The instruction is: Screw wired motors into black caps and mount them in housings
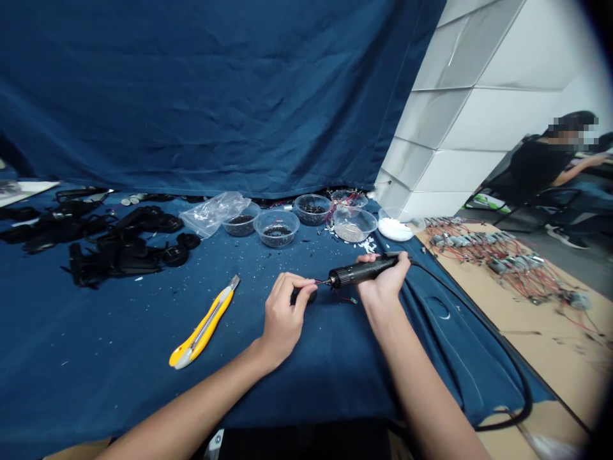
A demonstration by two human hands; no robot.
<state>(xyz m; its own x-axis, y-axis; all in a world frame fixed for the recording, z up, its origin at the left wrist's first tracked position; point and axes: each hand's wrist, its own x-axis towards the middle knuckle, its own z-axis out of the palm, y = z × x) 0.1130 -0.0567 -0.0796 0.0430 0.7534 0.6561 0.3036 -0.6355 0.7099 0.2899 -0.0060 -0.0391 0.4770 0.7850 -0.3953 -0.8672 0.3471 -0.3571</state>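
My right hand [385, 281] is wrapped round a black corded electric screwdriver [358, 273], which lies nearly level with its bit pointing left. The bit's tip reaches the fingertips of my left hand [286, 313]. Those fingers are closed on a small round black part [311, 295], mostly hidden behind them. Thin coloured wires with a small green piece [353, 299] hang just below the screwdriver's front end. On the blue cloth left of my left hand lies a yellow box cutter [205, 324], its metal tip pointing away from me.
Several clear tubs, one with black screws [276, 236] and another with white bits [395, 229], line the back. Black parts [124, 252] are heaped at left near a plastic bag [215, 214]. The screwdriver's cord [507, 348] loops right. Wired motors [520, 263] lie on cardboard; a person [541, 160] sits beyond.
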